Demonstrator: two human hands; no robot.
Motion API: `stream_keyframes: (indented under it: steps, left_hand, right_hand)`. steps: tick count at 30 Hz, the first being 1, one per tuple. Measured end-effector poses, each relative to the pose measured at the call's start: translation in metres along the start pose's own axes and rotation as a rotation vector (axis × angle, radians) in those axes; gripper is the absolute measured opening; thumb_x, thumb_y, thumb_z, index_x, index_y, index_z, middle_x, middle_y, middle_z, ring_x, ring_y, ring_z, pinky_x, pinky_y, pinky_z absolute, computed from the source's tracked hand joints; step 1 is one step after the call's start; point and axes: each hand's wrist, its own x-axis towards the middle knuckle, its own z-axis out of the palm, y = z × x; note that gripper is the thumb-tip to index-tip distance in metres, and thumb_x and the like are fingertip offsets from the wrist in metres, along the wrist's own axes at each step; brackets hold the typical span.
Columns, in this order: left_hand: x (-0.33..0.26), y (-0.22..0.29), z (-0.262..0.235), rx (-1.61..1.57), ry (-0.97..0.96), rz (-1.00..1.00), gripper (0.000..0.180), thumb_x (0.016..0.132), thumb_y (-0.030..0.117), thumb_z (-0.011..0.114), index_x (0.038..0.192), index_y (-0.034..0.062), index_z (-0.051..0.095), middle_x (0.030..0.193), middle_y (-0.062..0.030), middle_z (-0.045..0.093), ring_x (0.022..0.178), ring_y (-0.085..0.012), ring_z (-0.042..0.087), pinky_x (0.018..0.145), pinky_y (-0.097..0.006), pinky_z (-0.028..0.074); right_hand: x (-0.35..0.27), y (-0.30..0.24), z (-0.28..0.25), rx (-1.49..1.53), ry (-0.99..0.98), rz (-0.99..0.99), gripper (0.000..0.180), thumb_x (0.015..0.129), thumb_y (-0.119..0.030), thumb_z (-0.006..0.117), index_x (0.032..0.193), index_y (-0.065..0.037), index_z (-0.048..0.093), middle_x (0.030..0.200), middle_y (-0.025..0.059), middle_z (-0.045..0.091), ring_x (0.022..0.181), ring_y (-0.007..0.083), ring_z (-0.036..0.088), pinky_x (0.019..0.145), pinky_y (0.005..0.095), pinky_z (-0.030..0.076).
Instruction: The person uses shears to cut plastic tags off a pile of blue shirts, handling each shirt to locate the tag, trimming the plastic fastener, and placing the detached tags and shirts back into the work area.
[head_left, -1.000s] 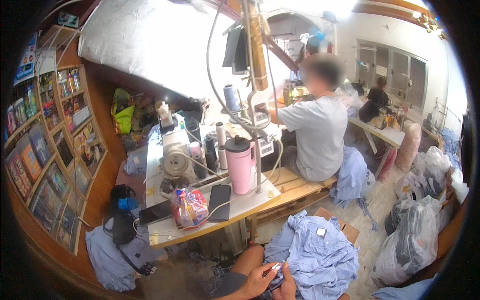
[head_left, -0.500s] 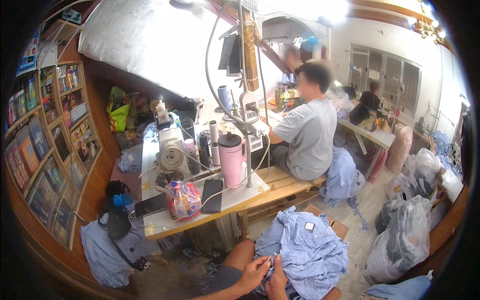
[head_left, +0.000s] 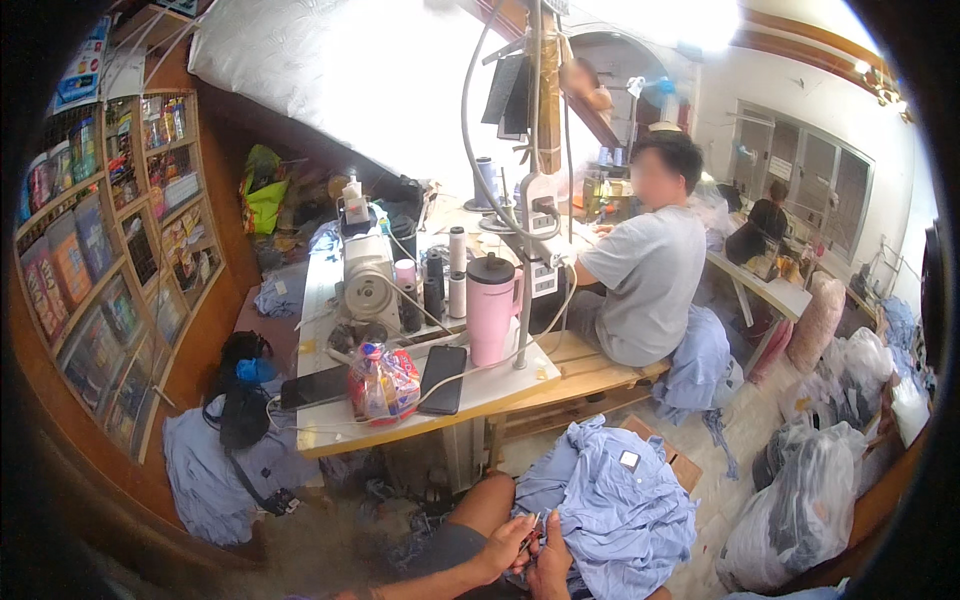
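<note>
A light blue shirt (head_left: pixel 625 500) with a white square label near its collar lies bunched over my lap. My left hand (head_left: pixel 506 545) is closed in a pinch around a small tool (head_left: pixel 531 538) with metal and dark red parts, which looks like thread snips. Close beside it, my right hand (head_left: pixel 549 562) grips the shirt's near left edge, thumb up. The two hands nearly meet at the cloth. My fingers hide most of the tool and the bit of fabric between them.
Ahead stands a sewing table (head_left: pixel 470 408) with a pink tumbler (head_left: pixel 490 315), a phone (head_left: pixel 443 380), a plastic snack bag (head_left: pixel 384 385), thread cones and a sewing machine (head_left: pixel 370 285). A co-worker (head_left: pixel 645 270) sits on a wooden bench (head_left: pixel 600 378). Stuffed plastic bags (head_left: pixel 790 510) stand right; blue garments (head_left: pixel 215 480) lie left.
The view has shifted, so the table and co-worker appear farther right. The co-worker's head has turned. My hands stay together at the shirt's edge, with the small tool tilted differently.
</note>
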Motion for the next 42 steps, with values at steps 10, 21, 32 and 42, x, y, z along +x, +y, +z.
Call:
stream_keyframes:
  steps: [10, 21, 32, 42]
  left_hand:
    - [0.007, 0.013, 0.007, -0.105, 0.047, -0.171, 0.041, 0.110, 0.050, 0.043, 0.101, 0.0126, 0.058, 0.079, 0.0027, 0.057, 0.048, -0.0062, 0.040, 0.040, -0.025, 0.032]
    - [0.017, -0.003, -0.002, -0.217, 0.071, -0.296, 0.043, 0.108, 0.055, 0.046, 0.098, 0.0154, 0.058, 0.077, 0.0050, 0.057, 0.050, -0.0060, 0.042, 0.043, -0.024, 0.033]
    - [0.029, -0.013, -0.018, -0.272, -0.042, -0.438, 0.043, 0.108, 0.054, 0.045, 0.093, 0.0153, 0.057, 0.082, 0.0051, 0.055, 0.057, -0.0084, 0.037, 0.053, -0.026, 0.033]
    - [0.024, -0.006, -0.010, -0.333, -0.045, -0.497, 0.038, 0.109, 0.050, 0.046, 0.099, 0.0146, 0.057, 0.085, 0.0040, 0.056, 0.060, -0.0070, 0.043, 0.052, -0.024, 0.035]
  right_hand:
    - [0.032, 0.008, -0.036, -0.051, 0.035, 0.040, 0.043, 0.106, -0.045, 0.056, 0.115, -0.003, 0.066, 0.098, 0.0073, 0.071, 0.085, 0.0221, 0.070, 0.073, 0.0362, 0.060]
    - [0.025, 0.003, -0.027, 0.048, -0.208, 0.072, 0.037, 0.107, -0.046, 0.056, 0.090, -0.013, 0.060, 0.067, -0.0043, 0.053, 0.055, 0.0120, 0.055, 0.043, 0.0288, 0.044]
    - [0.021, 0.005, -0.025, 0.115, 0.006, 0.357, 0.038, 0.105, -0.051, 0.054, 0.083, -0.020, 0.055, 0.065, -0.0058, 0.050, 0.047, 0.0107, 0.046, 0.037, 0.0260, 0.034]
    - [0.018, 0.002, -0.034, 0.104, -0.019, 0.335, 0.038, 0.105, -0.050, 0.055, 0.090, -0.016, 0.059, 0.066, -0.0018, 0.054, 0.049, 0.0157, 0.052, 0.040, 0.0283, 0.041]
